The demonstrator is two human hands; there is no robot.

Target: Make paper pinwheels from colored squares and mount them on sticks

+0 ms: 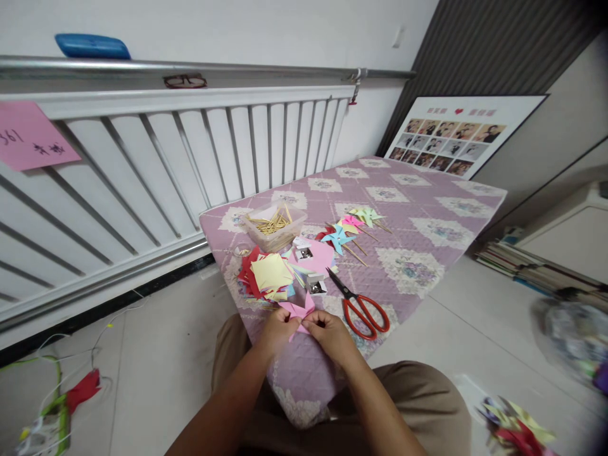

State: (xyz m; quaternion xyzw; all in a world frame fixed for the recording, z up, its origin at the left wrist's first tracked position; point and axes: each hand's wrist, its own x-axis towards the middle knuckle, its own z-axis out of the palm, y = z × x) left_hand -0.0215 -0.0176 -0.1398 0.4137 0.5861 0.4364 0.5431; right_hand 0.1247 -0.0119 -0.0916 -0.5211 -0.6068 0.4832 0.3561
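Draped in floral purple, the worktop (420, 201) narrowed to a near corner, over which the left hand (280, 332) and right hand (329, 332) pinched a pink paper (297, 309), seemingly to keep its folded points gathered. Beyond, the paper stack (272, 273) lay by the left edge and scissors (351, 294) toward the right edge, probably for easy reach, with a stick-filled box (282, 241) near the left corner.

Between the left hand (278, 330) and right hand (329, 332), the pink sheet (299, 308) was matt paper; right of them, the scissor handles (361, 298) were glossy plastic; underneath, the tablecloth (297, 373) was quilted fabric.
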